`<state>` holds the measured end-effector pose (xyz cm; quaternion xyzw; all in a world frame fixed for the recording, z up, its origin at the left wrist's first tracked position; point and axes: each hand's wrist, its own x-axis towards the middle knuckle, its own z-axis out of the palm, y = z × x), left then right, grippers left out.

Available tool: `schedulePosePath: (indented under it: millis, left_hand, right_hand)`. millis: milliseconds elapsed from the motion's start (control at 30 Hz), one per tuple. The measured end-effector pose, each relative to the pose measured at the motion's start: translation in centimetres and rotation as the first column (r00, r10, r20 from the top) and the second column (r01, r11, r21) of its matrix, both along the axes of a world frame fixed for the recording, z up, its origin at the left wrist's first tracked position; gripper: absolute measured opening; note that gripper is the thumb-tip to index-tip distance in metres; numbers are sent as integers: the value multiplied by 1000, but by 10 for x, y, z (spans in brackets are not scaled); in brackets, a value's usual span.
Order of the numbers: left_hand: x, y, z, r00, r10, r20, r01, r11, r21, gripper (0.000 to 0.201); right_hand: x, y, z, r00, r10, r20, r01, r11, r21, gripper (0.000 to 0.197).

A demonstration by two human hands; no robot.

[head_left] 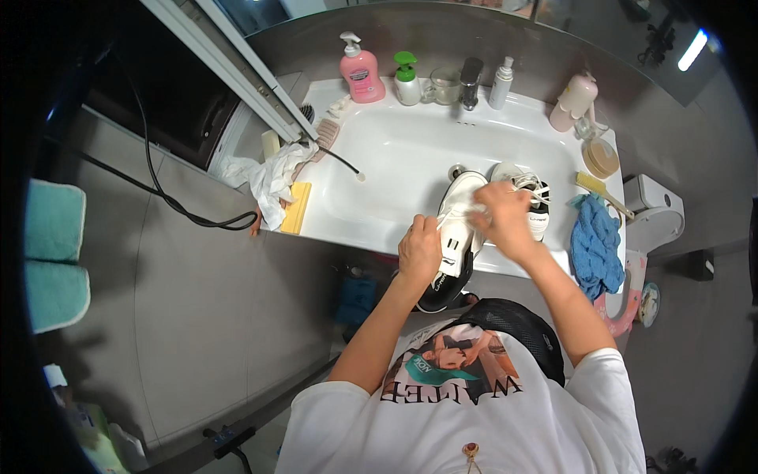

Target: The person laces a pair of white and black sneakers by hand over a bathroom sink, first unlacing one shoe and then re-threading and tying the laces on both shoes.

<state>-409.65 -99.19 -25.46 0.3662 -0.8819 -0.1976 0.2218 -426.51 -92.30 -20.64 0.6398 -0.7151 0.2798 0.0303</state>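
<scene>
A white sneaker with a black heel point(455, 241) lies over the sink's front edge, its toe toward the drain and its heel toward me. My left hand point(420, 251) is closed on the left side of this sneaker, near the laces and tongue. Over the laces from the right comes my right hand point(505, 220), fingers curled and partly blurred; what they pinch is hidden. Just beyond it a second white and black sneaker point(540, 213) with white laces rests in the sink point(379, 174), partly covered by that hand.
Pink pump bottle point(364, 75), green-topped bottle point(407, 83), glass mug point(444, 87), black faucet point(470, 83) and white spray bottle point(501, 85) line the back rim. At right lie a yellow brush point(600, 192) and blue cloth point(595, 246); at left, a white cloth point(272, 186) and yellow block point(296, 208).
</scene>
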Motion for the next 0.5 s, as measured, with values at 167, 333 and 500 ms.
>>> schedulePosePath:
  millis: [167, 333, 500]
  left_hand:
    - [-2, 1, 0, 999, 20, -27, -21, 1000, -1, 13]
    - [-3, 2, 1, 999, 28, -20, -28, 999, -29, 11]
    - [1, -3, 1, 998, 60, 34, -59, 998, -14, 7]
  right_hand:
    - [28, -21, -17, 991, 60, -119, -50, 995, 84, 11]
    - [24, -23, -18, 952, 187, -242, -158, 978, 134, 11]
    - [-17, 5, -28, 954, -74, -291, 107, 989, 100, 25]
